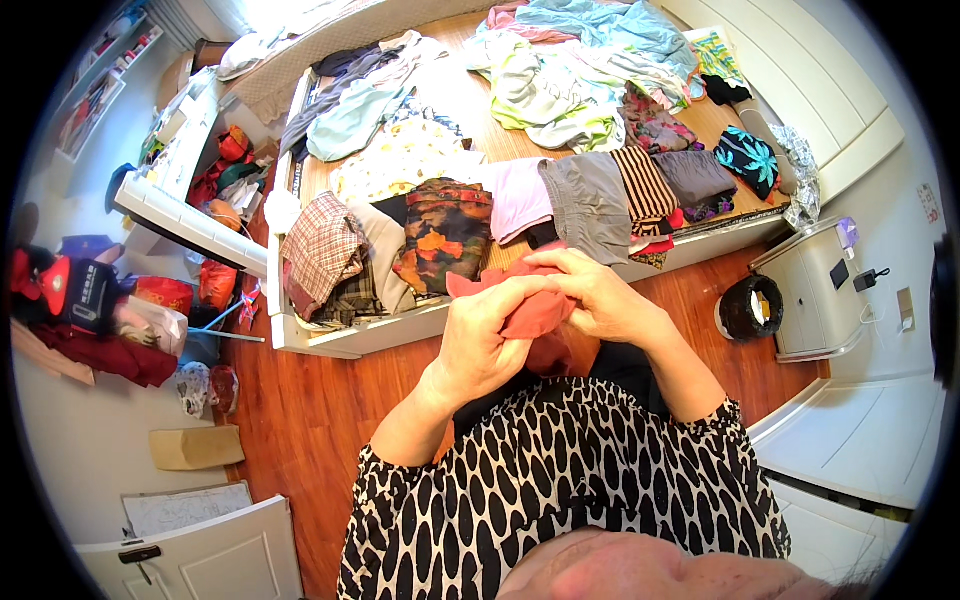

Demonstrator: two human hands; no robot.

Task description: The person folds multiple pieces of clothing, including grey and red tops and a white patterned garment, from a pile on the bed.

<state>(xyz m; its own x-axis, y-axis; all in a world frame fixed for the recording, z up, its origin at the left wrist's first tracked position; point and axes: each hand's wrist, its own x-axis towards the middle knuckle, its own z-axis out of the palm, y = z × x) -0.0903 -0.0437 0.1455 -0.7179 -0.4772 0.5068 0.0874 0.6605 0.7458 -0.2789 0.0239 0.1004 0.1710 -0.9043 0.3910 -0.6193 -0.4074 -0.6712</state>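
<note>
Both hands on red cloth (537, 318), bunched up, held in front of the torso, near side of the bed (325, 342). Left hand (478, 335): fingers curled in, pinching the cloth's left part. Right hand (612, 302): closed over its right part, fingers across the top edge. Some red hangs below the hands; garment type can't tell. Clothes on the bed, front row left to right: plaid garment (325, 245), beige piece (383, 250), camo garment (445, 245), pink piece (518, 195), gray shorts (588, 210), striped piece (645, 190), dark gray piece (697, 178), palm-print piece (748, 162). Behind: yellow-print piece (405, 160), loose white-green heap (550, 100), blue cloth (625, 35) at the far side. Right: black-lined bin (735, 312) on wood floor (325, 420), beside white cabinet (822, 290). Left: bags and clothes (150, 325) by the wall. Person wears black-and-white top (570, 480).
</note>
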